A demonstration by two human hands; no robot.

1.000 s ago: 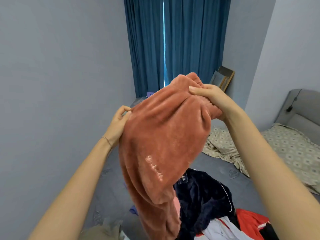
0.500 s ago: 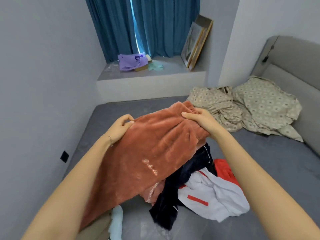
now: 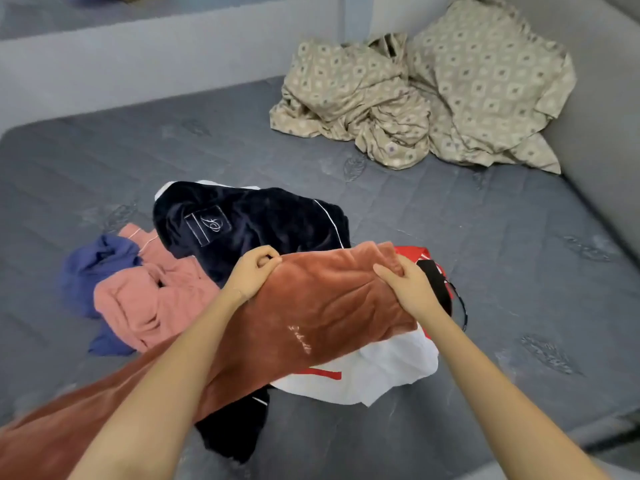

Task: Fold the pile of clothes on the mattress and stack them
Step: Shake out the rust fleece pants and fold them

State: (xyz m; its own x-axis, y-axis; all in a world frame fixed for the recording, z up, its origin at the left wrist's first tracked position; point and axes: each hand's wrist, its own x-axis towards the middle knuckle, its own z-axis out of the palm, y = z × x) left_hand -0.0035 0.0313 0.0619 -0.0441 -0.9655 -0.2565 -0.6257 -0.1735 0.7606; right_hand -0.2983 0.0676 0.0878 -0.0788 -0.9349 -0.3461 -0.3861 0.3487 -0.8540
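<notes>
Two hands share one garment: the left hand (image 3: 254,270) pinches one corner of the rust fleece trousers (image 3: 322,306) at what looks like the waistband, and the right hand (image 3: 407,284) clamps the other corner, thumb on top. The fleece hangs low over the pile, its length trailing back toward the person's left and out of view at the bottom edge.

Under and around it lie the unfolded clothes — a navy velvet top (image 3: 252,226), a pink garment (image 3: 152,303) and a blue one (image 3: 100,258) to the left, and a white piece with a red stripe (image 3: 377,372) beneath. No folded stack shows anywhere on the grey mattress (image 3: 519,271), so the task seems barely begun.

To do this step well, the trousers want open mattress, not the heap — the bare quilting toward the right looks suitable. Keeping both corners taut and level should let the legs lie flat and aligned; thick fleece tends to bunch, so a smoothing pass before each fold is advisable. The patterned bedding (image 3: 433,98) sits well apart by the headboard.
</notes>
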